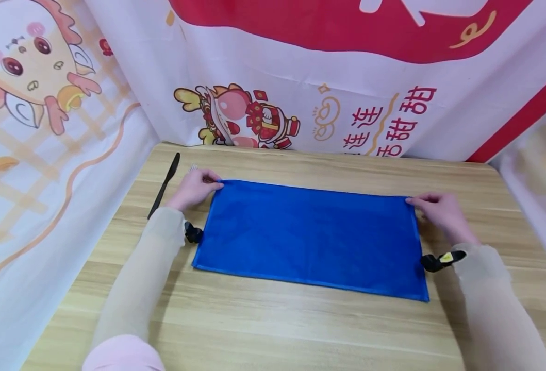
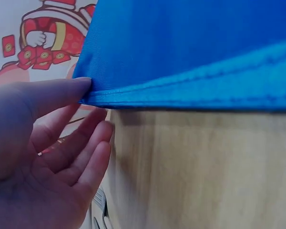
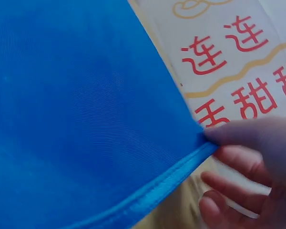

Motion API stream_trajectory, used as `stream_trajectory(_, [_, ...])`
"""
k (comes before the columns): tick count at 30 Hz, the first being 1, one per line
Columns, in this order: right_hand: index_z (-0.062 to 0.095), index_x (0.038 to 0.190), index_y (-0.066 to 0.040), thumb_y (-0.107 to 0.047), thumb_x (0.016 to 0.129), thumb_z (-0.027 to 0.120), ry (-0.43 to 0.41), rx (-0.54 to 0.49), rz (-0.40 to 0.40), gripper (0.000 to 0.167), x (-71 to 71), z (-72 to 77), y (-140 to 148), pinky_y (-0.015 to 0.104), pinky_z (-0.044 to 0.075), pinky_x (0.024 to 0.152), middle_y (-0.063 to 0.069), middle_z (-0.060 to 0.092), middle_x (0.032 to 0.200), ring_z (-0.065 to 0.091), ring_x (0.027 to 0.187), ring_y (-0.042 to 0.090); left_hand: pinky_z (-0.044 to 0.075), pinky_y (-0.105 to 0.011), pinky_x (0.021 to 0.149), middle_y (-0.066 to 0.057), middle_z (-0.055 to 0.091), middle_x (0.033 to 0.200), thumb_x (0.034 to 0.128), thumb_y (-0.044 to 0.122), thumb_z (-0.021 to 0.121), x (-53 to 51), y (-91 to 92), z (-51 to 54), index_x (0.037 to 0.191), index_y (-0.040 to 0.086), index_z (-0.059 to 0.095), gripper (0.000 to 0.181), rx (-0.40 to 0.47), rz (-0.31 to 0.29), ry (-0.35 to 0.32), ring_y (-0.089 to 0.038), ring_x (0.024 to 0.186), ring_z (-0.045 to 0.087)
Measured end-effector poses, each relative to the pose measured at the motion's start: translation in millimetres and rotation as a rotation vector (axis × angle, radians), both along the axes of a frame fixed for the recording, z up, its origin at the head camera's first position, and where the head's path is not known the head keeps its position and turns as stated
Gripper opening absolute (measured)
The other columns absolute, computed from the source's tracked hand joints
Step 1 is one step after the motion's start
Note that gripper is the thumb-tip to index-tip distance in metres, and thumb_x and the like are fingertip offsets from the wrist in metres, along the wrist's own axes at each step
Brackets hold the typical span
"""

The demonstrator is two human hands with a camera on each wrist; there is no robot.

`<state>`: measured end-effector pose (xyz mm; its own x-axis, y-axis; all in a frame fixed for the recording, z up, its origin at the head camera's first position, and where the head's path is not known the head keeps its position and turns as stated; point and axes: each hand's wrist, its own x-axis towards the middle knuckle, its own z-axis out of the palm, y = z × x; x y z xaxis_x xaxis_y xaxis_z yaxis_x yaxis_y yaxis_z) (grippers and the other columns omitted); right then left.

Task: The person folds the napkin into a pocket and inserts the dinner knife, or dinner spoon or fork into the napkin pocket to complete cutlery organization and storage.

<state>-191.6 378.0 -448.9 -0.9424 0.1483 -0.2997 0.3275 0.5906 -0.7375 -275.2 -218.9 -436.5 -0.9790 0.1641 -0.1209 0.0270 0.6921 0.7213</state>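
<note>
A blue cloth [image 1: 310,237] with a stitched hem is spread as a rectangle over the middle of the wooden table. My left hand [image 1: 196,188] pinches its far left corner between thumb and fingers; the left wrist view shows the thumb on top and the other fingers loosely bent below. At the far right corner, my right hand [image 1: 442,211] pinches the cloth in the same way, seen close in the right wrist view. Partly hidden behind the left hand is a fork [image 2: 101,202], its tines [image 1: 193,167] showing past the knuckles.
A black knife [image 1: 164,185] lies left of my left hand, near the table's left edge. The wooden table [image 1: 273,330] extends around the cloth. Printed white curtains [image 1: 129,93] hang along the back and sides. Each wrist carries a small black camera [image 1: 193,233].
</note>
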Motion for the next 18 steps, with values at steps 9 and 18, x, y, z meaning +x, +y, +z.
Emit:
stream_trajectory(9, [0.056, 0.129, -0.011, -0.049, 0.095, 0.069, 0.075, -0.163, -0.117, 0.053, -16.5, 5.0, -1, 0.02, 0.054, 0.08, 0.005, 0.062, 0.117, 0.064, 0.095, 0.013, 0.05, -0.036, 0.08, -0.014, 0.071, 0.105, 0.0992, 0.024, 0.07, -2.7, -3.7, -3.3, 0.115, 0.004, 0.066, 0.026, 0.119, 0.044, 0.031, -0.027, 0.096, 0.065])
stream_trajectory(18, [0.057, 0.141, -0.011, -0.052, 0.091, 0.073, 0.091, -0.171, -0.135, 0.067, -22.8, 4.5, -7, 0.02, 0.053, 0.086, 0.003, 0.058, 0.128, 0.062, 0.106, 0.013, 0.055, -0.034, 0.085, -0.02, 0.069, 0.117, 0.1028, 0.019, 0.064, -0.5, -6.4, 5.4, 0.127, -0.002, 0.067, 0.032, 0.204, 0.084, 0.041, -0.025, 0.098, 0.066])
